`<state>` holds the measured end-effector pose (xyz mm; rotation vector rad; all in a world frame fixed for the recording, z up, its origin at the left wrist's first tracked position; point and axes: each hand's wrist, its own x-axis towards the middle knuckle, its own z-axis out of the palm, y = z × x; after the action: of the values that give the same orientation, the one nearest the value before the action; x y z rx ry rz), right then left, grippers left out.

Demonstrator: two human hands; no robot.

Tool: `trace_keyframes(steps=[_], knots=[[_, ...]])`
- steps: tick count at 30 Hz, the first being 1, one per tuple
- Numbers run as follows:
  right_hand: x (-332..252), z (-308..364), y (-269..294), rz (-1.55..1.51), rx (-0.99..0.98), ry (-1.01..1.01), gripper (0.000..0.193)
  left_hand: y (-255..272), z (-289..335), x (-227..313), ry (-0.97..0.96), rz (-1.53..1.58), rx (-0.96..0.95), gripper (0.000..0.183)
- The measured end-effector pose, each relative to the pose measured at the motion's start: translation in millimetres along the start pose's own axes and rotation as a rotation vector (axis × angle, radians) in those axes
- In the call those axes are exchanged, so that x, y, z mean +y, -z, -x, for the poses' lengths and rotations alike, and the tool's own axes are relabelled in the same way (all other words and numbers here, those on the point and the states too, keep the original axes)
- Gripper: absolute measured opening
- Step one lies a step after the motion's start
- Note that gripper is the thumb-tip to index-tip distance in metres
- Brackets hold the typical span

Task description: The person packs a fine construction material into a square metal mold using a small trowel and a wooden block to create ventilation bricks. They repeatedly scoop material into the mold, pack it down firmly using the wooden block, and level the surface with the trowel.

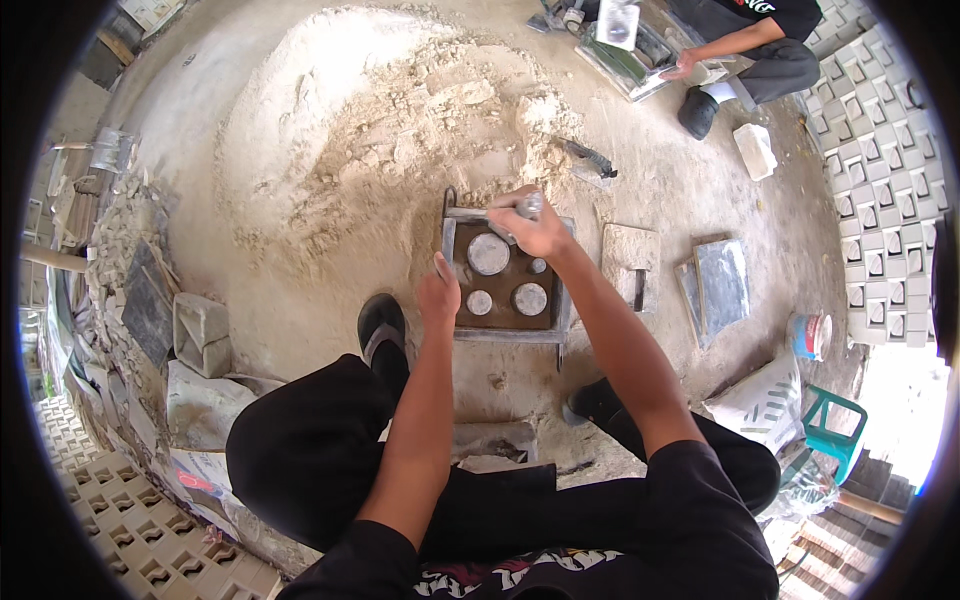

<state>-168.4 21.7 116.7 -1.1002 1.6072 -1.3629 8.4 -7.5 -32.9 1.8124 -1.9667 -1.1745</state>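
Between my feet lies a square mould frame (510,336) with a rod along each side. Dark, damp mix (508,281) fills it around several round pale discs, the largest disc (488,254) at the upper left. My left hand (438,295) is closed at the frame's left side, thumb up, its fingertips hidden. Over the far edge, my right hand (530,222) is closed around a small greyish object (529,206), blurred by motion; I cannot tell its kind.
A heap of pale sand or powder (400,120) spreads beyond the mould. A trowel (590,160) lies beside it. Another person's hand (682,66) works at a second mould (625,65). Grey slabs (720,285), a paint bucket (810,336) and a green stool (835,425) stand right; patterned blocks (885,180) are stacked behind.
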Motion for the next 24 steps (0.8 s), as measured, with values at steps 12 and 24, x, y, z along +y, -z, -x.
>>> trace_keyframes(steps=[12, 24], knots=[[-3.7, -10.4, 23.8, -0.429, 0.103, -0.123, 0.027, 18.6, 7.9, 13.6, 0.073, -0.022, -0.061, 0.072], [0.9, 11.1, 43.0, -0.318, 0.159, 0.056, 0.021, 11.6, 2.1, 0.4, -0.03, -0.036, -0.001, 0.074]])
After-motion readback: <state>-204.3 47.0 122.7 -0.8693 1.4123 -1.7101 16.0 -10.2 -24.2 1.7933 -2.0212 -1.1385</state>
